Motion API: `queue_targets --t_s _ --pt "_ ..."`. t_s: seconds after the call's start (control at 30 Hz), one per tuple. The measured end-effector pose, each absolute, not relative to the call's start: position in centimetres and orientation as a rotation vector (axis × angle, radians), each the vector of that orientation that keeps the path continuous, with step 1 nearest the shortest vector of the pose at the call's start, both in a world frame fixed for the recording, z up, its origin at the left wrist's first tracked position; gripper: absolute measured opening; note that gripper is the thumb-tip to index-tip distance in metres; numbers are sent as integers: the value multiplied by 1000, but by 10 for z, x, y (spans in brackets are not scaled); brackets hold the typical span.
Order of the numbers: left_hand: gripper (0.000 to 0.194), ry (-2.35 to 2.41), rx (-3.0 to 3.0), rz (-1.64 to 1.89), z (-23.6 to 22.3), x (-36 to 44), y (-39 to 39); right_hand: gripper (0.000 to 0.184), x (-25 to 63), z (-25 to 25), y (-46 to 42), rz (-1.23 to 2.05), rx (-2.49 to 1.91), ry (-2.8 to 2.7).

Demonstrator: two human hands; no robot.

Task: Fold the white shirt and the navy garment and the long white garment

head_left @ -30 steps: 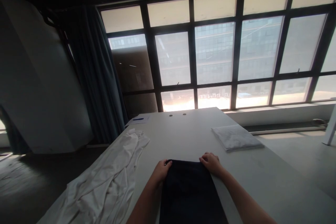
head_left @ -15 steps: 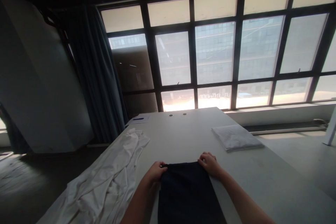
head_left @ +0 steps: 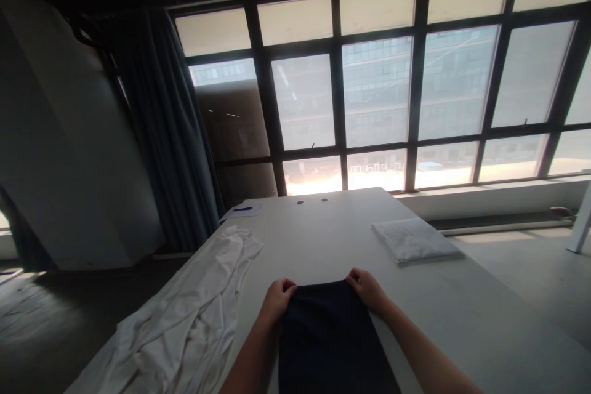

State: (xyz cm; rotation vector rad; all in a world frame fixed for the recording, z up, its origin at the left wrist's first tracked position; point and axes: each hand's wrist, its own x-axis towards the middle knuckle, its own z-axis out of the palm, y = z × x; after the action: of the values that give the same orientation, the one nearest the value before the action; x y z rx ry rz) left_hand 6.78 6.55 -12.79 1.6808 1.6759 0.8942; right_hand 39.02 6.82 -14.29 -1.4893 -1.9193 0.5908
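Observation:
A dark navy cloth (head_left: 330, 332) stretches from the bottom edge of the view up to my two hands, its far edge nearly straight between them. What kind of garment or fabric piece it is, I cannot tell. My left hand (head_left: 278, 300) pinches the far left corner between thumb and fingers. At the far right corner, my right hand (head_left: 365, 288) grips the cloth in the same way, fingers curled. The near end of the cloth lies outside the view.
The white table (head_left: 318, 240) runs toward the windows. Crumpled white fabric (head_left: 184, 320) covers its left side. A folded white cloth (head_left: 415, 240) lies at the right. Paper with a pen (head_left: 243, 209) sits at the far left corner, near a dark blue curtain (head_left: 170, 123).
My right fingers have closed from a looser hold into a pinch on the corner. The left hand has shifted slightly right, and the cloth's far edge has risen a little.

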Motion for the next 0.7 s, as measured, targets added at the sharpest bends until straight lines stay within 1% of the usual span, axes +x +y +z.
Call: queue_targets --t_s 0.13,0.43,0.63,0.7 --pt "34 1664 1693 986 -131 67 66 23 385 -150 69 447 -1616 -1924" --pt "44 1653 1661 1134 -139 58 66 16 384 -146 65 303 -1733 -1982" --pt "35 1640 1698 1135 -142 58 67 15 383 -130 56 225 -1790 -2031" --pt "31 1648 1731 1144 -141 59 66 19 377 -120 49 167 -1802 -2040"
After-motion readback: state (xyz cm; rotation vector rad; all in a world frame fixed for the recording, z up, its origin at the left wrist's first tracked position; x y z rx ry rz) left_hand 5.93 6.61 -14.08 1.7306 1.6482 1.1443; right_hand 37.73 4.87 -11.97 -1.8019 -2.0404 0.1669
